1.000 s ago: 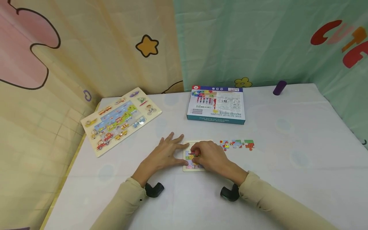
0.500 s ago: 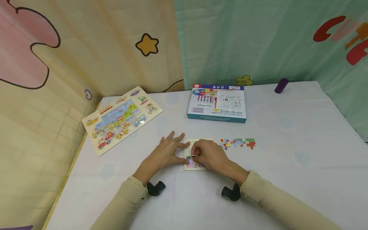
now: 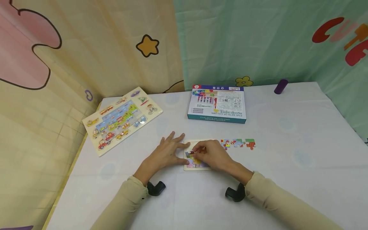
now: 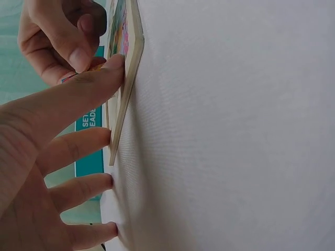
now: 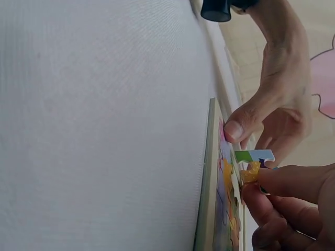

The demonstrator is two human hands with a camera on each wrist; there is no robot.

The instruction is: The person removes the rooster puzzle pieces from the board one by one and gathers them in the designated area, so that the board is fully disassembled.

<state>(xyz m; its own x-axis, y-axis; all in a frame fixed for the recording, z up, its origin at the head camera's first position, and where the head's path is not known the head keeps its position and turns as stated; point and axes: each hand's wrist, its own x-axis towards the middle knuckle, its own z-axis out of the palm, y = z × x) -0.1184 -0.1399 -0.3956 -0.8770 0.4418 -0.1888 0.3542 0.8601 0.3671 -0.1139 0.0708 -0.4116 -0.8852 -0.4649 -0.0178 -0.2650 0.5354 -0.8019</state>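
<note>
In the head view my left hand (image 3: 164, 155) lies with fingers spread at the left side of a small wooden puzzle tray (image 3: 196, 169). Its thumb and index finger touch the tray's border; the left wrist view shows the thumb (image 4: 112, 70) pressing the edge. My right hand (image 3: 214, 155) pinches a jigsaw piece (image 5: 251, 171) between thumb and fingers, tilted over the tray. That piece has blue, green and yellow parts. Joined pieces in pink and yellow (image 3: 196, 162) fill the tray's near part. My right hand hides some of the tray's right side.
Three loose jigsaw pieces (image 3: 238, 143) lie in a row right of the tray. Behind stands a flat beaded-toy box (image 3: 217, 103). A larger vehicle puzzle board (image 3: 122, 121) lies at the left, and a purple cylinder (image 3: 280, 86) at the back right.
The piece in my right hand has turned from fairly flat to edge-on, then to another tilt. My right hand has shifted slightly right, uncovering more of the joined pieces. The left hand stays put.
</note>
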